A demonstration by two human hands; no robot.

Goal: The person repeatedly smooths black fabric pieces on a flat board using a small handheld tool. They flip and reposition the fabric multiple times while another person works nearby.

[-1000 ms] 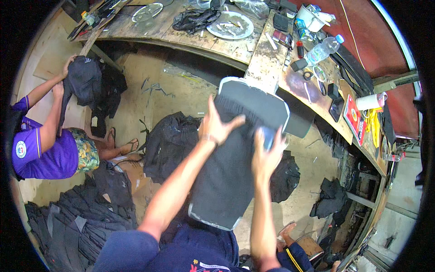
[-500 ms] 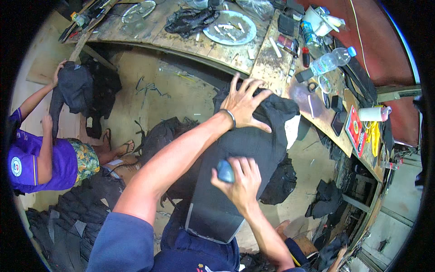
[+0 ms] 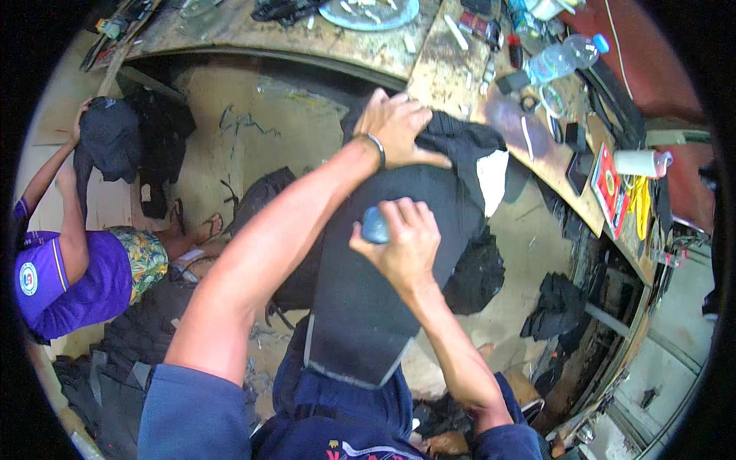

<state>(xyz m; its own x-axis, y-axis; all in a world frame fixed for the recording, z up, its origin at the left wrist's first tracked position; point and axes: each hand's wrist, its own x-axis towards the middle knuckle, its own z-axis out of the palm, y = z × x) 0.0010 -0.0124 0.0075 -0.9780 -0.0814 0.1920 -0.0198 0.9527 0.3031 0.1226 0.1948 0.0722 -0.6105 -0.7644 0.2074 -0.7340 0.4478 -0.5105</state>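
Black cloth (image 3: 383, 295) lies stretched over a long, narrow board that reaches from my lap toward the workbench. My right hand (image 3: 410, 245) is closed round a rounded blue-grey block (image 3: 375, 225), held against the cloth around its middle. At the far end of the board, my left hand (image 3: 399, 130) rests on the cloth with the thumb spread away from the fingers; a dark band circles its wrist. Bunched black fabric (image 3: 468, 138) and a white patch (image 3: 491, 182) show to the right of this hand.
A wooden workbench (image 3: 322, 65) holds a round plate (image 3: 368, 14), a plastic bottle (image 3: 566, 60), a red booklet (image 3: 608, 192) and a white cup (image 3: 642, 162). At left, a person in a purple shirt (image 3: 92, 268) handles dark cloth (image 3: 111, 142). Black fabric heaps (image 3: 553, 305) lie on the floor.
My right hand has slid the blue-grey block farther along the cloth, toward my left hand. The left hand's fingers are closer together than before. The whole view has shifted slightly.
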